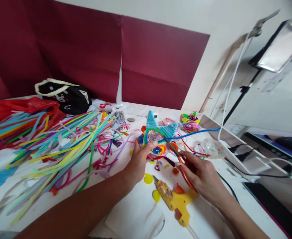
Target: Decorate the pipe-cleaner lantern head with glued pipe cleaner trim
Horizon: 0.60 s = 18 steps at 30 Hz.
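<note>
My left hand (pixel 141 159) grips a colourful pipe-cleaner craft (pixel 158 151) with a green ring, coiled pieces and two light-blue pointed ears (pixel 168 128). A long blue pipe cleaner (pixel 195 132) runs from the craft out to the right. In my right hand (pixel 200 172) are scissors (pixel 185 174) with orange handles, fingers wrapped round the grips. Their blades reach to the blue pipe cleaner at the craft's right edge; whether they touch it I cannot tell. Below the hands lies a yellow glue gun (pixel 174 199), next to yellow coils (pixel 148 178).
Loose pipe cleaners (pixel 68 146) spread over the left of the white table, beside a red plastic bag (pixel 24 106) and a black pouch (pixel 66 99). At the right are a clear ball-like object (pixel 212 147), cables, a dark flat device (pixel 272 205) and a lamp (pixel 277 46).
</note>
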Each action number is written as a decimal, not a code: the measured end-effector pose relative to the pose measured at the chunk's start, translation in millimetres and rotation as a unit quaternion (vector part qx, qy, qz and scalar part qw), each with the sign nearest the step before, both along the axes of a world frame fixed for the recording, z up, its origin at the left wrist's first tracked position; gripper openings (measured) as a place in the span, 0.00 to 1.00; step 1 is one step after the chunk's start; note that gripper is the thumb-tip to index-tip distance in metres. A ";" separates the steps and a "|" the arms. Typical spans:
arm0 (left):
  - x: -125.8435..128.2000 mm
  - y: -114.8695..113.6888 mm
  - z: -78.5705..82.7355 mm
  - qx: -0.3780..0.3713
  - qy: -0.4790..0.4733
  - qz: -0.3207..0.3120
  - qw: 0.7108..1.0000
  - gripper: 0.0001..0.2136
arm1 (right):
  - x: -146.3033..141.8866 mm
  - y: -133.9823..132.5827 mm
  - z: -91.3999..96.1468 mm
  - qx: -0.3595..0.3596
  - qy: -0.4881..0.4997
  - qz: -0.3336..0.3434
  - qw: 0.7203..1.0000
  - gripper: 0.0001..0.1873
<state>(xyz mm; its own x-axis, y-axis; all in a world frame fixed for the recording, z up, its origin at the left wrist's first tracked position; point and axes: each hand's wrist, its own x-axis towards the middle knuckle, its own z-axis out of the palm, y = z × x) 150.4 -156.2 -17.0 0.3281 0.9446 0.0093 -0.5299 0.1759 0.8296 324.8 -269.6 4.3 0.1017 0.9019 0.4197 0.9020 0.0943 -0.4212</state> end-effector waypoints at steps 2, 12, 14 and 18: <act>0.5 -0.1 -0.3 0.000 0.001 0.001 1.000 0.26 | 0.7 0.6 0.0 0.002 -0.023 0.004 1.000 0.26; 0.8 -2.3 1.7 -0.001 0.012 -0.001 1.000 0.26 | 3.0 5.8 -6.5 0.132 -0.172 0.029 0.976 0.26; 0.5 -2.4 1.7 -0.004 0.016 -0.003 1.000 0.26 | 2.9 6.4 -6.4 0.148 -0.194 0.038 0.969 0.25; 0.0 -3.8 2.4 -0.012 0.017 -0.005 1.000 0.29 | 3.8 7.7 -7.2 0.185 -0.234 0.057 0.953 0.23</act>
